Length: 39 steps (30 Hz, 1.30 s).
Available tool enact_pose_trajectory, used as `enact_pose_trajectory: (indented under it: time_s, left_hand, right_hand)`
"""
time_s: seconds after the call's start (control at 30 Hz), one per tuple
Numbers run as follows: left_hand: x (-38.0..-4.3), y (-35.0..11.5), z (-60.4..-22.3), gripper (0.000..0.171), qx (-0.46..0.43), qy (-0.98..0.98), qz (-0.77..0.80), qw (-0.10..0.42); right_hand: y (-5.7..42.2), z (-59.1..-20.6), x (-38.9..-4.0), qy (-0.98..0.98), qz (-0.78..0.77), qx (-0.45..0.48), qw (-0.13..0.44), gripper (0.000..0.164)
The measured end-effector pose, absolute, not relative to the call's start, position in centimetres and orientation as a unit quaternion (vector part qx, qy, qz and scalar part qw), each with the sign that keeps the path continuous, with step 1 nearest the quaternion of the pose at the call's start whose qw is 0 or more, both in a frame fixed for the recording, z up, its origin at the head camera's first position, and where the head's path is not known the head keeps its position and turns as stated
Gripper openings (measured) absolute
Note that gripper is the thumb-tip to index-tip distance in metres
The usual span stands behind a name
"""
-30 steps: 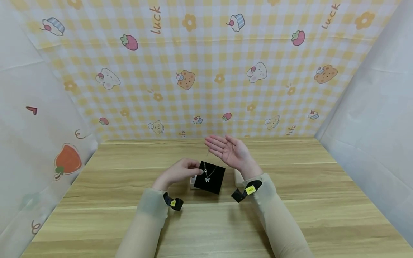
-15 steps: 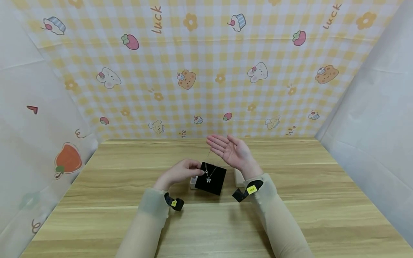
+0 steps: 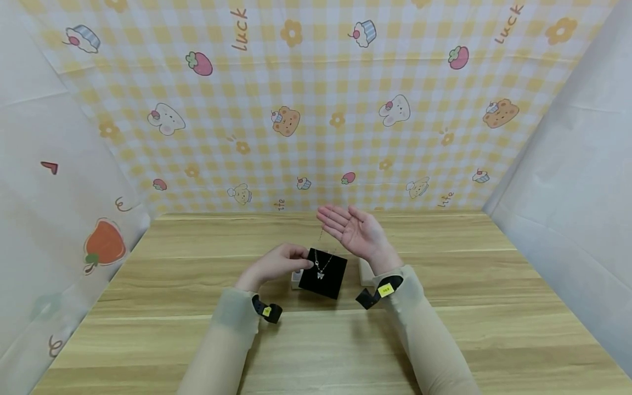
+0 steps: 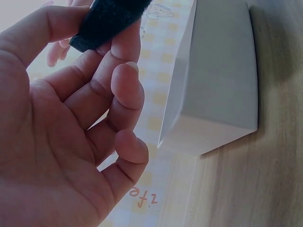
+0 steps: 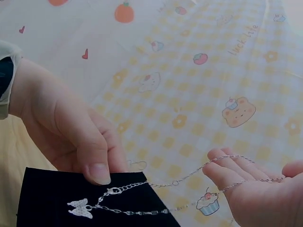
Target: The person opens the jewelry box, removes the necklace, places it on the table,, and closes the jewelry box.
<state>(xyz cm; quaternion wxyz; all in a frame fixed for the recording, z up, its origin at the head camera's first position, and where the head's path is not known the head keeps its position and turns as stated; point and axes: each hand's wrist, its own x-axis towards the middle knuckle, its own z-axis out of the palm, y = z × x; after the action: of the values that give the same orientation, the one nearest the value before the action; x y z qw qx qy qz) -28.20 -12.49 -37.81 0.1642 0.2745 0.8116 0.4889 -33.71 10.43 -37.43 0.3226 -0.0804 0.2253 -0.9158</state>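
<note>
My left hand (image 3: 276, 266) pinches the upper left edge of a flat black jewellery pad (image 3: 328, 285), thumb on its front face. In the left wrist view the dark pad (image 4: 113, 23) sits between thumb and fingers. Over the pad hangs a silver necklace (image 5: 151, 212) with a butterfly pendant (image 5: 79, 208) and a clasp near the pad's upper edge. Its thin chain runs off the pad to my right hand (image 3: 356, 233), which is held palm up with extended fingers. The right wrist view shows the chain draped across those fingers and the palm.
Behind the pad stands a white box (image 3: 296, 278), partly hidden. Another white box part (image 3: 365, 273) lies by the right wrist, mostly covered by it. A white carton (image 4: 218, 71) stands beside the left hand on the wooden table (image 3: 316, 351). A checked cloth (image 3: 316, 82) hangs behind.
Very little differs. The right hand and the pad have shifted a touch to the right in the head view, along with a slight camera shift. The left hand keeps its pinch on the pad.
</note>
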Motion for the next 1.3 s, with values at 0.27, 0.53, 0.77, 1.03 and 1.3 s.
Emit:
enact_pose_trajectory:
  time_s: [0.27,0.53,0.77,1.03,1.3]
  left_hand:
    - [-29.4,-12.5,-39.6,0.021,0.264,0.814,0.488,0.172]
    - [-30.5,-12.7,-41.4,0.021,0.258,0.815,0.492,0.165]
    - [-30.4,-12.7,-41.3,0.021,0.263,0.814,0.491,0.166]
    - [-30.5,-12.6,-41.4,0.021,0.262,0.816,0.489,0.165]
    - [-30.5,-12.6,-41.4,0.021,0.259,0.820,0.482,0.169]
  right_hand:
    - [9.9,-37.8,-33.8,0.237,-0.921,-0.041,0.306,0.055]
    - [9.1,-37.7,-33.8,0.273,-0.921,0.003,0.278,0.040]
    - [8.9,-37.7,-33.7,0.267,-0.923,0.020,0.277,0.038]
    - [8.8,-37.8,-33.7,0.267,-0.923,0.012,0.277,0.040]
    - [8.7,-38.1,-33.9,0.282,-0.922,0.017,0.264,0.049]
